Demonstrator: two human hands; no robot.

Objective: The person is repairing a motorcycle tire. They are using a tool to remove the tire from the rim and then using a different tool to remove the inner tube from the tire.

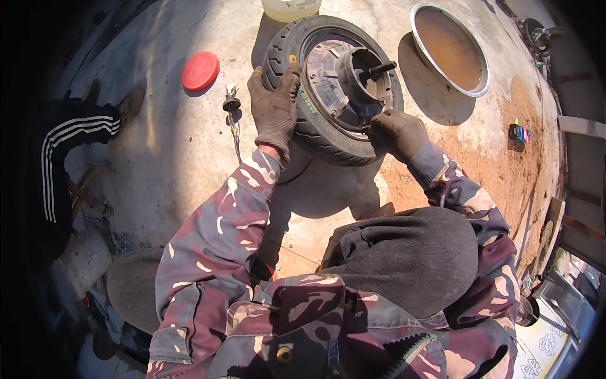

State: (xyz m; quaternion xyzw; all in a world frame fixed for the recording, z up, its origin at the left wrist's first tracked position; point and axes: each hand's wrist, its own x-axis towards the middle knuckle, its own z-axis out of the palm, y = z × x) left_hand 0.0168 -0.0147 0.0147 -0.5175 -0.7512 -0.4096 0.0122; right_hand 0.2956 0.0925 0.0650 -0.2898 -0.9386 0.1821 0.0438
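A wheel with a black tire (287, 69) and a dull metal hub (328, 88), its axle sticking up, fills the upper middle. My left hand (273, 107), in a dark knit glove, grips the tire's left side. At the lower right of the rim, my gloved right hand (401, 132) has its fingers pinched together on something small that I cannot make out. Left of the wheel, a dark connector with wires (231, 103) lies on the concrete, its cable running downward.
A red lid (200, 71) lies left, a translucent container (290, 9) behind the wheel, and a metal basin (485, 81) of brown water at the back right. A small blue-red object (519, 133) sits right. Another person's striped-trousered leg (63, 145) is at far left.
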